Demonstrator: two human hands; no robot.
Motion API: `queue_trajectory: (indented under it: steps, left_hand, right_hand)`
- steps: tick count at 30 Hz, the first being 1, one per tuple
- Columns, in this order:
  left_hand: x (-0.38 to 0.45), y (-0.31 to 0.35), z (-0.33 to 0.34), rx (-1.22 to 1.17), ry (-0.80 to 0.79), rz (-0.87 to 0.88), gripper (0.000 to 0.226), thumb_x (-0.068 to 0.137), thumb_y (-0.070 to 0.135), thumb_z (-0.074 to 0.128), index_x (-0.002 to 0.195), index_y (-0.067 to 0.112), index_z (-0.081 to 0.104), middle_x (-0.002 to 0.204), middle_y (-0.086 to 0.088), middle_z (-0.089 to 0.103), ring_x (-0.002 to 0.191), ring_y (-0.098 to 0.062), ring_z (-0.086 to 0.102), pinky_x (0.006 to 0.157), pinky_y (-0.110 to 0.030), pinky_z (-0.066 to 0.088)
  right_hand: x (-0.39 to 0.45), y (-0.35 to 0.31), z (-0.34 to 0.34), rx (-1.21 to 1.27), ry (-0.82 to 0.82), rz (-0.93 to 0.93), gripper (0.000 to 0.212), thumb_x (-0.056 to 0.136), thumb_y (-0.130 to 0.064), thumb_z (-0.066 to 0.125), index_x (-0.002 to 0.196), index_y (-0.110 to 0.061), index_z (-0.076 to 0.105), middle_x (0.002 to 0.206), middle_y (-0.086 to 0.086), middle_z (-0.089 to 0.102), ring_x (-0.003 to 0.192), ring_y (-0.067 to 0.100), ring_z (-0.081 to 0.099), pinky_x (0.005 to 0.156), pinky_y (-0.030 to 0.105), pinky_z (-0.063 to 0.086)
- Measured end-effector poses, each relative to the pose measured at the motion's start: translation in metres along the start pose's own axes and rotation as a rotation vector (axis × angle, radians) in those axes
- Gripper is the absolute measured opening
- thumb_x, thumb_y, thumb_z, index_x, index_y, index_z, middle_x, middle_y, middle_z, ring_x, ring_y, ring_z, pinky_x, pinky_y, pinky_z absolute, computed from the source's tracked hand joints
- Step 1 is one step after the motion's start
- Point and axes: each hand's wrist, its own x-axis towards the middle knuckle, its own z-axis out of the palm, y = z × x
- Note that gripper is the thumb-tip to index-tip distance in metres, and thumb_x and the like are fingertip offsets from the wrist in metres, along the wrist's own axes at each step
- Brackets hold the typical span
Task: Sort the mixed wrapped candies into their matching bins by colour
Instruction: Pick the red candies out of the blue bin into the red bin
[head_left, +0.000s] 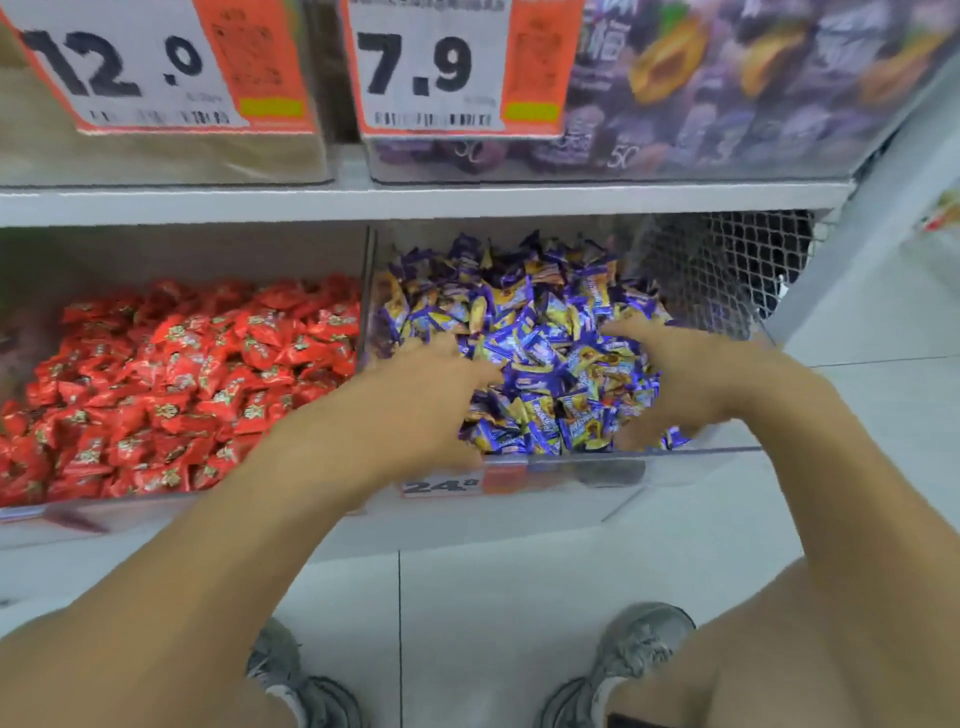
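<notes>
Two clear plastic bins sit side by side on the lower shelf. The left bin (31, 512) is heaped with red wrapped candies (171, 384). The right bin (727, 452) is heaped with purple-and-yellow wrapped candies (540, 332). Both my hands are inside the right bin. My left hand (415, 395) lies on the left part of the purple heap with fingers spread. My right hand (675, 374) lies on the right part, fingers stretched over the candies. No candy is plainly pinched by either hand; the fingertips are blurred.
A clear divider wall (366, 291) separates the two bins. Above, a shelf (415, 200) carries more bins with price cards 12.0 (130, 62) and 7.9 (426, 67). A 24.8 price label (441, 486) is on the right bin's front. Wire mesh (748, 260) stands at the right. My shoes are on the tiled floor below.
</notes>
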Motion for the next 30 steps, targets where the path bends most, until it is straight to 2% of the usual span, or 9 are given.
queue_trajectory:
  steps: [4,6,9,13,18,20,23,26,30]
  left_hand:
    - [0.030,-0.003,-0.004,-0.109,-0.213,-0.013,0.100,0.071,0.052,0.080,0.150,0.049,0.018,0.139,0.003,0.031,0.123,-0.021,0.046,0.097,-0.027,0.038]
    - [0.042,-0.010,-0.003,-0.182,-0.231,-0.005,0.093,0.074,0.056,0.074,0.148,0.054,0.017,0.140,0.009,0.027,0.126,-0.015,0.045,0.102,-0.025,0.036]
    - [0.049,-0.009,0.009,-0.145,-0.236,-0.014,0.096,0.075,0.060,0.071,0.147,0.059,0.008,0.143,0.009,0.019,0.128,-0.019,0.040,0.108,-0.034,0.037]
    - [0.057,0.010,0.027,-0.023,-0.169,-0.068,0.113,0.069,0.058,0.078,0.141,0.062,-0.009,0.141,0.003,0.010,0.125,-0.033,0.034,0.097,-0.048,0.046]
    - [0.071,0.016,0.035,-0.096,0.023,-0.040,0.105,0.056,0.040,0.087,0.133,0.058,0.017,0.120,0.000,0.024,0.086,-0.022,0.049,0.075,-0.044,0.055]
    - [0.076,0.017,0.034,-0.124,0.063,-0.039,0.097,0.057,0.034,0.086,0.130,0.052,0.026,0.118,-0.001,0.027,0.074,-0.017,0.049,0.069,-0.041,0.054]
    - [0.087,0.018,0.027,-0.172,0.179,-0.075,0.088,0.059,0.030,0.086,0.132,0.041,0.039,0.121,-0.004,0.038,0.087,-0.029,0.057,0.078,-0.039,0.051]
    - [0.099,0.018,0.014,-0.194,0.278,-0.048,0.084,0.062,0.034,0.087,0.135,0.034,0.045,0.124,-0.009,0.045,0.102,-0.033,0.056,0.090,-0.036,0.048]
    - [0.119,0.012,-0.004,-0.181,0.343,0.034,0.074,0.072,0.036,0.080,0.136,0.036,0.042,0.121,-0.003,0.058,0.103,-0.029,0.060,0.084,-0.038,0.051]
  right_hand:
    - [0.018,-0.001,0.015,-0.046,-0.061,-0.033,0.125,0.064,-0.049,0.089,0.155,-0.038,0.004,0.147,0.014,0.041,0.064,0.016,0.053,0.075,0.036,0.057]
    - [0.024,-0.003,0.020,-0.096,-0.061,-0.026,0.126,0.065,-0.060,0.083,0.156,-0.030,0.000,0.151,0.020,0.031,0.083,0.015,0.056,0.089,0.035,0.047]
    - [0.035,-0.008,0.038,-0.032,-0.051,0.039,0.138,0.052,-0.068,0.084,0.153,-0.030,-0.002,0.153,0.031,0.004,0.127,0.049,0.043,0.102,0.054,0.043]
    - [0.044,-0.018,0.048,0.066,0.034,0.056,0.123,0.051,-0.047,0.094,0.143,-0.027,0.014,0.136,0.021,0.018,0.124,0.050,0.038,0.075,0.049,0.044]
    - [0.053,-0.014,0.047,0.229,0.072,0.029,0.111,0.046,-0.025,0.098,0.130,-0.027,0.027,0.136,0.017,0.020,0.110,0.045,0.051,0.076,0.045,0.055]
    - [0.056,-0.009,0.043,0.333,0.117,-0.001,0.101,0.049,-0.016,0.095,0.128,-0.028,0.035,0.142,0.019,0.024,0.093,0.033,0.056,0.062,0.032,0.050]
    - [0.063,-0.003,0.031,0.503,0.229,-0.054,0.087,0.054,-0.012,0.087,0.128,-0.030,0.046,0.129,0.015,0.051,0.079,0.022,0.055,0.046,0.022,0.037]
    - [0.071,0.001,0.015,0.532,0.323,-0.100,0.089,0.051,-0.016,0.089,0.133,-0.020,0.054,0.110,0.004,0.066,0.084,0.021,0.065,0.062,0.022,0.047]
    - [0.078,0.013,-0.007,0.439,0.393,-0.087,0.088,0.050,-0.031,0.096,0.131,-0.018,0.061,0.120,0.002,0.069,0.104,0.021,0.066,0.087,0.028,0.053]
